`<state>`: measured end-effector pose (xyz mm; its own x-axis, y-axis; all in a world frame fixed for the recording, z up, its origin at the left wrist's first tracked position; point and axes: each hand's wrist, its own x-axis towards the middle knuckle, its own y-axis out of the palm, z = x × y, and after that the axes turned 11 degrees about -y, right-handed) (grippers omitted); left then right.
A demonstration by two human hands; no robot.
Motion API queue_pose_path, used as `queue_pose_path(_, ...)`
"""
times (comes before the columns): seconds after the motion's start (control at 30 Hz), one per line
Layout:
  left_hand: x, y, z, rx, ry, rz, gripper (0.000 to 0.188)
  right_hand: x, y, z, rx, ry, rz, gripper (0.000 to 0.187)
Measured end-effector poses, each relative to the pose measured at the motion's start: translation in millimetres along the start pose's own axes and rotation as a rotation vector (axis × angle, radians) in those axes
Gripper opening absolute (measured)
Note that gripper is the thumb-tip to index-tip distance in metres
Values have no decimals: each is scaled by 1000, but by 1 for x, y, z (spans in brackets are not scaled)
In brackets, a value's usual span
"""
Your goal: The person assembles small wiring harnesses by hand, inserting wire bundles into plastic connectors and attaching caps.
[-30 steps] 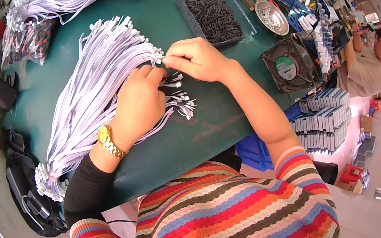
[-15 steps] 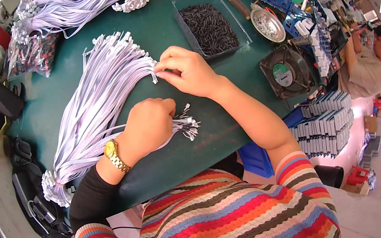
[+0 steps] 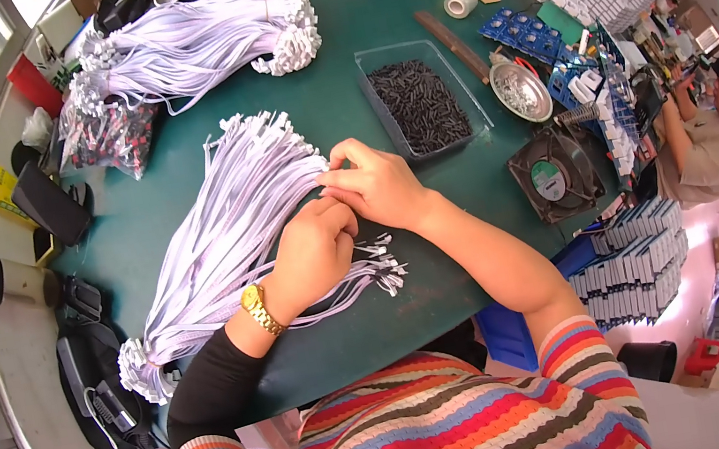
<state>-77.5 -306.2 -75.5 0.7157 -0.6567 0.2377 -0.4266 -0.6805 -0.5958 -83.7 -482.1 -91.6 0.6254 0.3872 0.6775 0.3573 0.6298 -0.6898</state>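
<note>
A fanned bundle of white cables (image 3: 216, 220) with small white connectors at its ends lies on the green table. My right hand (image 3: 380, 188), thumb and forefinger pinched, is on the end of a white cable at the bundle's right edge. Just below it my left hand (image 3: 314, 249) is closed, its fingertips close to the right thumb; what they hold is hidden. Several separated cable ends (image 3: 382, 263) stick out to the right from beneath my left hand. Past my right hand stands a clear plastic tray (image 3: 396, 54) filled with short black tube-like pieces (image 3: 420, 105).
Another tied cable bundle (image 3: 197, 47) and a bag of red and black parts (image 3: 109, 138) lie at the far left. To the right are a metal dish (image 3: 521, 93), a wooden stick (image 3: 453, 45), a cooling fan (image 3: 555, 173) and blue circuit boards (image 3: 524, 40). Two people work beyond.
My left hand has come up to my right hand's fingertips, away from the separated cable ends. My right hand stays at the bundle's edge. The whole view has shifted, showing more of the table's far side.
</note>
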Motion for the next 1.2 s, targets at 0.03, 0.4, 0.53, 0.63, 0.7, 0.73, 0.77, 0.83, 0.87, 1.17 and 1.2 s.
queue_pose_path(0.03,1,-2,-1,7,11,-4,14,0,-2,2,3,26,-13,17)
queue_pose_path(0.4,18,-10,4,112,5,-322,26,8,-9,7,179,-39,-354,11)
queue_pose_path(0.53,19,-13,1,137,4,-226,18,4,-14,6,322,8,-300,13)
queue_pose_path(0.63,19,-10,9,-14,-118,-240,10,3,-18,7,406,122,-294,14)
queue_pose_path(0.7,18,-7,21,-90,-169,-215,9,-4,-13,-5,487,191,-318,25)
queue_pose_path(0.73,18,-6,25,-165,-215,-192,9,-4,-18,-7,426,197,-331,20)
queue_pose_path(0.77,18,-6,27,-181,-205,-174,8,-3,-25,-9,411,208,-312,18)
queue_pose_path(0.83,18,-9,24,-148,-213,-151,8,-1,-32,-12,415,271,-266,12)
queue_pose_path(0.87,18,-11,23,-112,-216,-128,8,-1,-34,-12,415,274,-265,12)
queue_pose_path(1.17,22,-12,26,-603,-401,-111,9,-6,-28,-8,324,223,366,29)
queue_pose_path(1.2,21,-13,27,-604,-401,-114,9,-8,-24,-10,324,222,368,29)
